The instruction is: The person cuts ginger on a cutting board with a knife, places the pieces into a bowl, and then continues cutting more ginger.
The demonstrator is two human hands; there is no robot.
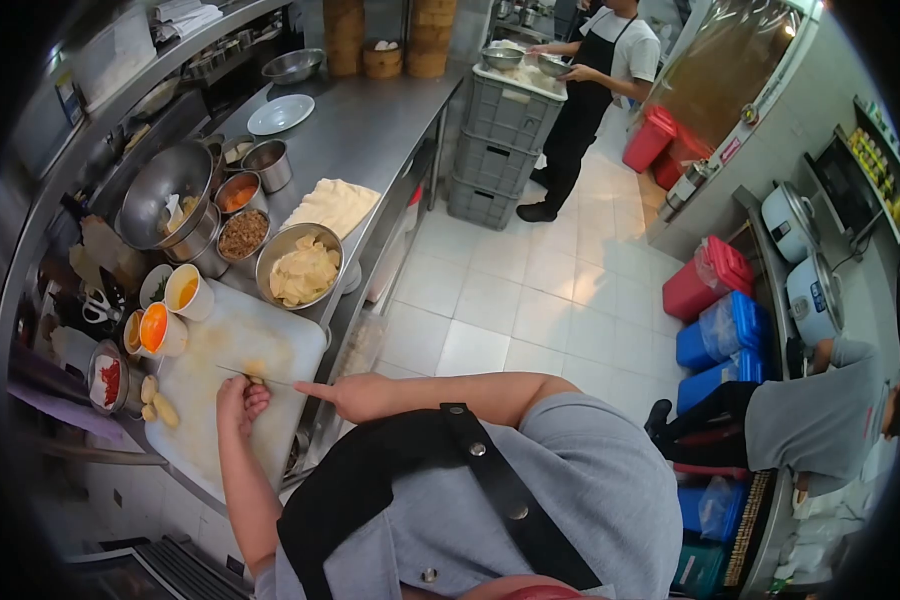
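My right hand (358, 397) grips a knife (278, 381), index finger stretched along it. Its thin blade points left, low over the white cutting board (210, 335). Close against the blade, my left hand (240, 403) has its fingers curled in; whatever they hold is hidden. A small pale-yellow piece (256, 379) lies beside the blade. Several peeled, pale-yellow pieces that look like ginger or potato (163, 407) rest at the board's left edge. Behind the board stands a metal bowl of pale-yellow slices (304, 272).
White cups (170, 335) with orange contents and a container with red bits (107, 382) stand left of the board. Farther back are a large metal bowl (160, 200), a tin of brown mince (243, 234) and a white plate (281, 115). Two co-workers (610, 80) stand elsewhere, by grey crates (495, 160) and a right-hand counter.
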